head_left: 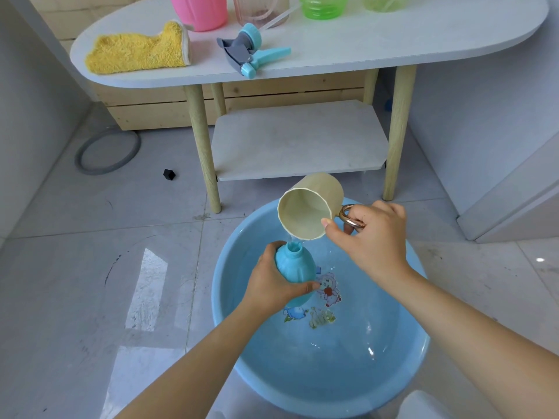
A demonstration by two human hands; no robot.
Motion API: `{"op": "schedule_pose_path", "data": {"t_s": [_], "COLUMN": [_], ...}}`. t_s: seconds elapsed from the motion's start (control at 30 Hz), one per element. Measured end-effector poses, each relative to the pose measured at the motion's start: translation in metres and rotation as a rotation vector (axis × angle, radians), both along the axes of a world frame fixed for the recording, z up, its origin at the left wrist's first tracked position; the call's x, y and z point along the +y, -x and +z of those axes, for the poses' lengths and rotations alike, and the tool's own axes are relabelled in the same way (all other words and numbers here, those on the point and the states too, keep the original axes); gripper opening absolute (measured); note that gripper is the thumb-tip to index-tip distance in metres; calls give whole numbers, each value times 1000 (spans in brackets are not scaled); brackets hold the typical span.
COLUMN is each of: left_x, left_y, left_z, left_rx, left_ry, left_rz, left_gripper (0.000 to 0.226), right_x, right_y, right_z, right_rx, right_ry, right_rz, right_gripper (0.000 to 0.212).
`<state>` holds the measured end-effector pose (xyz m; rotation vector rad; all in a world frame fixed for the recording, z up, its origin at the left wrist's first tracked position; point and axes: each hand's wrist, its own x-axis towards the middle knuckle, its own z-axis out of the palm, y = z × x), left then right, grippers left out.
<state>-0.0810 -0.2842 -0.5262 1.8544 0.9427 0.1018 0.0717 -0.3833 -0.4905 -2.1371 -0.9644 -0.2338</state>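
My left hand (272, 282) grips a light blue plastic bottle (295, 267) with its open neck tilted up, held over a blue basin (402, 373) on the floor. My right hand (369, 237) holds a cream cup (308, 207) by its shiny handle, thumb on the rim. The cup is tipped toward me and a thin stream of water runs from its lip into the bottle's neck. The basin holds clear water over a cartoon print on its bottom.
A white oval table (363, 43) stands behind the basin with a lower shelf (299, 140). On it lie a yellow mitt (136, 49), a blue-grey spray head (251, 51), a pink container (199, 10) and green bottles (323, 6). A grey ring (107, 151) lies on the tile floor.
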Motion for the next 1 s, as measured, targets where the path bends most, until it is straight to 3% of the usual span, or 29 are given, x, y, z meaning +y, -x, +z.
{"op": "schedule_pose_path", "data": {"t_s": [1.0], "left_x": [0], "left_y": [-1], "left_z": [-1], "left_rx": [17], "left_ry": [-15], "left_rz": [6], "left_gripper": [84], "right_x": [2], "right_y": [0], "right_z": [5], "right_rx": [-197], "right_ry": [-34], "right_rz": [18], "right_gripper": [43]}}
